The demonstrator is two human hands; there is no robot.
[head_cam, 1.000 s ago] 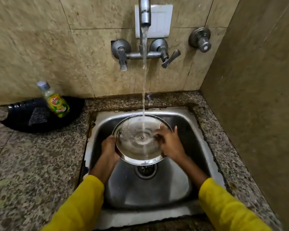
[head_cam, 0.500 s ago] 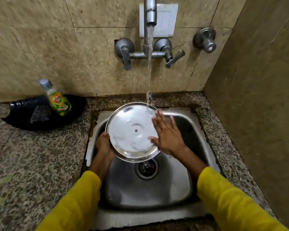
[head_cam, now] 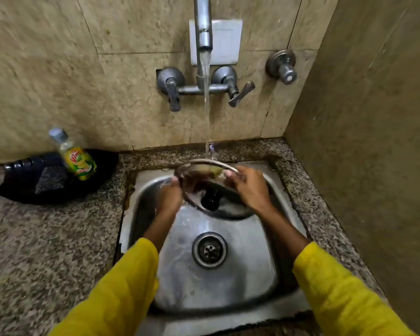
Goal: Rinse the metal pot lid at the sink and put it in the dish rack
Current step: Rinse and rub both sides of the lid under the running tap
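The round metal pot lid (head_cam: 199, 183) is held over the steel sink (head_cam: 228, 275), turned so its shiny domed top and black knob face me. Water from the tap (head_cam: 204, 27) falls onto its far rim. My left hand (head_cam: 169, 194) grips the lid's left edge. My right hand (head_cam: 249, 187) holds the right edge, fingers curled over the rim. No dish rack is in view.
A green dish-soap bottle (head_cam: 77, 158) stands in a black tray (head_cam: 34, 180) on the granite counter at the left. Tiled walls close in behind and on the right. The drain (head_cam: 209, 250) lies in the sink's middle.
The lid has been flipped from its underside facing me to its knob side facing me. My right hand went from flat on the lid to gripping its right rim.
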